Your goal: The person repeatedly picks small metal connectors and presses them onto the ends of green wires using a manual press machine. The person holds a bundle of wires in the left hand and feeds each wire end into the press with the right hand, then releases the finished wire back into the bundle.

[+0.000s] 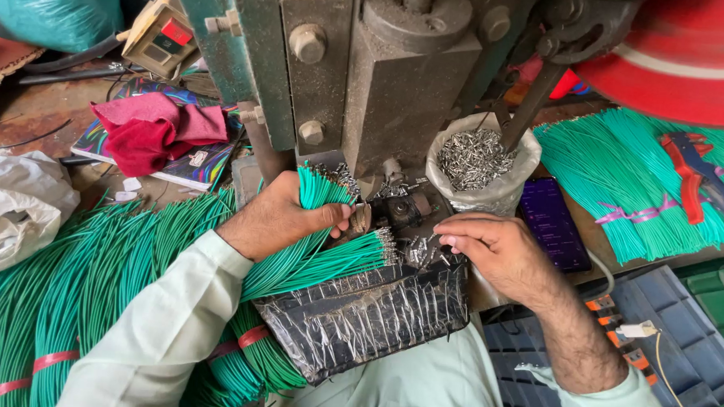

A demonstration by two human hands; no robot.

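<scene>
Gripping green wires (315,250) in left hand (284,216), right hand (494,250) pinching

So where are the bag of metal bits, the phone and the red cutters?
bag of metal bits (476,158), head view, on the silvery pile inside.
phone (553,224), head view, middle of its dark screen.
red cutters (692,179), head view, red handle.

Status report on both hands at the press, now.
Left hand gripping green wire bundle. Right hand pinching at small metal terminals on the black tray. Press directly above, bag of terminals beside it.
</scene>
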